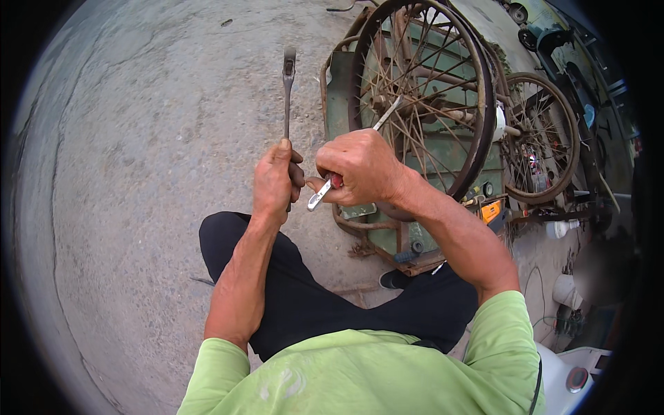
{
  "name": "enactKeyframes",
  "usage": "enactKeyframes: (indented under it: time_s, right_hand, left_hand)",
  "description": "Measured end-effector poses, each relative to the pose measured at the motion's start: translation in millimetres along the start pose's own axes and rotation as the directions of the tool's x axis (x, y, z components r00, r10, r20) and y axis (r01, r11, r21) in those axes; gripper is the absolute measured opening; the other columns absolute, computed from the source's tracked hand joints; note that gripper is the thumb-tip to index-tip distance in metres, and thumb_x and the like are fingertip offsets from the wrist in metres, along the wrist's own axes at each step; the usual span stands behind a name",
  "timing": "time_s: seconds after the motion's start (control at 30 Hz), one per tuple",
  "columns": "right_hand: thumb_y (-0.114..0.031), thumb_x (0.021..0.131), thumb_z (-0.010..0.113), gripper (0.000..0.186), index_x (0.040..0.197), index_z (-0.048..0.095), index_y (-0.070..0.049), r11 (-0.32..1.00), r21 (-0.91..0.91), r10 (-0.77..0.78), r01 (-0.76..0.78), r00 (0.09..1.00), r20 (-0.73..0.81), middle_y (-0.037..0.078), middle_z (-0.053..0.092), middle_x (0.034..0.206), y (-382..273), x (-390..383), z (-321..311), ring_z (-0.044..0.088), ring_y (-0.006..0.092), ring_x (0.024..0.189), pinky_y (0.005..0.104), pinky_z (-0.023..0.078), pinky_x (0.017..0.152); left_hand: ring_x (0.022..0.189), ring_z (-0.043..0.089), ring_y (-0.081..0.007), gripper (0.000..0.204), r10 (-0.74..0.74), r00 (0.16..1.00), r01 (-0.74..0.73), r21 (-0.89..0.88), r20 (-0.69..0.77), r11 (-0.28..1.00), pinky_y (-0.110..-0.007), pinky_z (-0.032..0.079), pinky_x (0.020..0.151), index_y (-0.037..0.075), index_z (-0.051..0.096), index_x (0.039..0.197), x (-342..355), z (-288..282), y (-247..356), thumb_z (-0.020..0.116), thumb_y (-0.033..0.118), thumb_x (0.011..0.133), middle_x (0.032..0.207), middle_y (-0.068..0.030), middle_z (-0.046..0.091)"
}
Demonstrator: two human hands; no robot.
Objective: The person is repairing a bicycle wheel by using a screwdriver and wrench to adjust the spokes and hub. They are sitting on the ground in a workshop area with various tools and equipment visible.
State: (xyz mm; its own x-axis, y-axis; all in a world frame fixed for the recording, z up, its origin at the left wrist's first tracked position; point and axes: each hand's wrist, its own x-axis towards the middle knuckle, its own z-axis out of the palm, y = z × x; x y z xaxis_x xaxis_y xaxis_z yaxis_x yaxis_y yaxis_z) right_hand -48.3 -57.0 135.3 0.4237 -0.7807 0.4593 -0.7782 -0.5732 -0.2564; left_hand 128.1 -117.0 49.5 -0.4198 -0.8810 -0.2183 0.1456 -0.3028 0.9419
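Observation:
My left hand point(277, 181) grips the lower shaft of a long dark steel wrench point(286, 97), held upright with its head at the top. Just to the right, my right hand point(360, 166) is closed on a silver wrench point(319, 194), held diagonally with metal showing past both ends of the fist. A small red piece point(336, 180) shows in that fist; I cannot make out what it is. Behind the right hand, a rusty spoked wheel point(479, 117) stands over a worn green metal cart point(342, 90) with rusted tubes.
A second spoked wheel point(568, 138) is at the right. A yellow-orange object point(491, 211), white containers point(566, 298), hoses and assorted parts crowd the right side. A white plastic item point(560, 380) is at the lower right. Concrete ground point(138, 173) spreads to my left; my legs are bent below the hands.

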Motion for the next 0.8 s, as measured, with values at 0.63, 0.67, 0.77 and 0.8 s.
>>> enactKeyframes:
  time_s: [0.63,0.67,0.77,0.8]
  right_hand:
    - [-0.023,0.075,0.079,0.031,0.066,0.053,-0.01,0.985,0.171,-0.03,0.0,0.984,0.175,0.006,0.056,0.061,-4,-77,98,0.061,0.0291,0.06,0.0438,0.047,0.055]
    - [-0.026,0.075,0.079,0.029,0.068,0.057,-0.009,0.977,0.211,-0.009,-0.042,0.972,0.234,0.008,0.06,0.063,-13,-84,102,0.065,0.0314,0.064,0.0451,0.05,0.058]
    - [-0.028,0.079,0.078,0.027,0.073,0.063,-0.006,0.945,0.282,0.046,-0.167,0.919,0.391,0.012,0.064,0.065,-43,-103,106,0.068,0.0354,0.067,0.0471,0.053,0.06]
    - [-0.028,0.08,0.077,0.027,0.074,0.064,-0.006,0.933,0.303,0.054,-0.194,0.908,0.416,0.012,0.064,0.065,-48,-108,103,0.068,0.0356,0.066,0.0471,0.053,0.06]
  left_hand:
    - [0.04,0.041,-0.0087,0.056,-0.043,0.999,0.043,0.062,0.0,0.997,-0.026,0.031,0.038,0.004,0.058,0.094,-2,0,-1,0.05,0.058,0.106,0.058,-0.0035,0.054]
    - [0.04,0.041,-0.0087,0.056,-0.043,0.999,0.043,0.065,0.002,0.997,-0.026,0.031,0.038,0.004,0.059,0.094,-2,1,-2,0.05,0.058,0.106,0.058,-0.0035,0.054]
    - [0.04,0.041,-0.0087,0.057,-0.048,0.999,0.047,0.076,0.008,0.996,-0.026,0.031,0.038,0.004,0.059,0.094,-1,5,-3,0.051,0.059,0.105,0.058,-0.0036,0.054]
    - [0.04,0.042,-0.0088,0.057,-0.048,0.999,0.047,0.073,0.011,0.996,-0.026,0.031,0.038,0.004,0.059,0.095,0,7,-5,0.051,0.059,0.105,0.058,-0.0037,0.054]
